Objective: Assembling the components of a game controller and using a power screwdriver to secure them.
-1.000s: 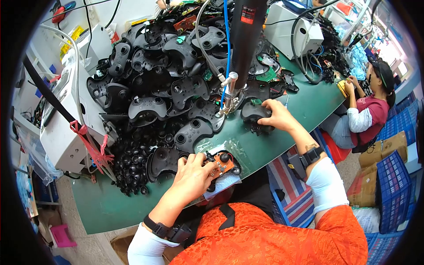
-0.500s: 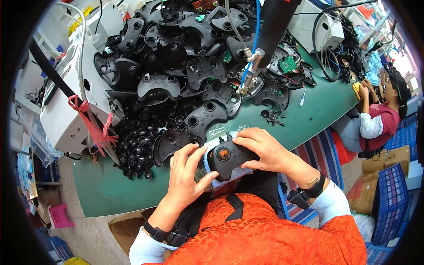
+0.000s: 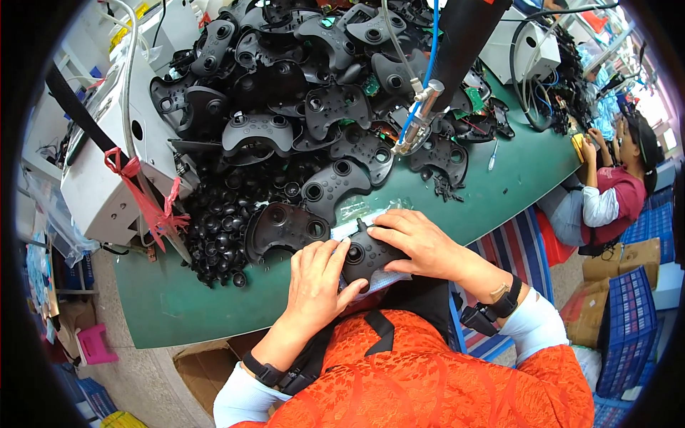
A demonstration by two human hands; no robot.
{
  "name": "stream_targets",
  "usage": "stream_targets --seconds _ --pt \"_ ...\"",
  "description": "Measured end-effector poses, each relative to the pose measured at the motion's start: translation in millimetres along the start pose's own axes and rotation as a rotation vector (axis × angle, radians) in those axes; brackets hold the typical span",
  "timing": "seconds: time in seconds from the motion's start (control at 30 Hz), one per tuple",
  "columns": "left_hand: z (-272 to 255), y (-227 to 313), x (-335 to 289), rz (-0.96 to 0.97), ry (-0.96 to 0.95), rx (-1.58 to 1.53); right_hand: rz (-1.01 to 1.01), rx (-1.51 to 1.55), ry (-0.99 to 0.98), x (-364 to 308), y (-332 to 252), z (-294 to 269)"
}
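Observation:
Close to my body, at the table's front edge, a black game controller (image 3: 367, 258) is gripped from both sides. My left hand (image 3: 319, 282) closes on its left grip, with the thumb near the lower tip. On the other end my right hand (image 3: 417, 244) wraps the right grip, fingers over the top edge. A clear plastic sheet (image 3: 351, 227) with pale and blue areas lies under and behind it. Just left of the controller rests a loose black controller shell (image 3: 285, 230), and another shell (image 3: 334, 187) lies behind.
A heap of black controller shells (image 3: 285, 85) covers the back of the green table (image 3: 185, 314). Small black round caps (image 3: 221, 235) are piled at left. A metal nozzle (image 3: 421, 118) with a blue hose hangs overhead. A screwdriver (image 3: 493, 155) lies right; a seated person (image 3: 614, 185) works beyond.
My left hand has moved right and closed onto the controller's left side. The orange seen in the controller's stick opening no longer shows; a dark stick is there now.

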State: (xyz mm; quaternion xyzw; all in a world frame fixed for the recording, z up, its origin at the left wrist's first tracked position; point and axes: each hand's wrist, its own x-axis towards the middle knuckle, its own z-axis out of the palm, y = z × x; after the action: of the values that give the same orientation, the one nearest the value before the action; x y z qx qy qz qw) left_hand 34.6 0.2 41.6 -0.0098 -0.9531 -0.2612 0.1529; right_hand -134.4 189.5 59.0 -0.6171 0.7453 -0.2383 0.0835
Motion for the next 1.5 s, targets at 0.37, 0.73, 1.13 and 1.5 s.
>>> stream_targets --seconds 0.37,0.73,1.13,1.5 --pt "-15 3 -8 0.069 0.205 -0.094 -0.004 0.051 0.042 0 1 1" --pt "12 2 -3 -0.648 -0.098 -0.688 0.013 0.016 0.053 -4 0 11" --pt "20 -7 1 -0.515 -0.129 -0.458 0.638 0.506 0.28 -47 3 1" --pt "15 1 11 -0.591 -0.166 -0.454 0.75 0.839 0.035 -44 6 10"
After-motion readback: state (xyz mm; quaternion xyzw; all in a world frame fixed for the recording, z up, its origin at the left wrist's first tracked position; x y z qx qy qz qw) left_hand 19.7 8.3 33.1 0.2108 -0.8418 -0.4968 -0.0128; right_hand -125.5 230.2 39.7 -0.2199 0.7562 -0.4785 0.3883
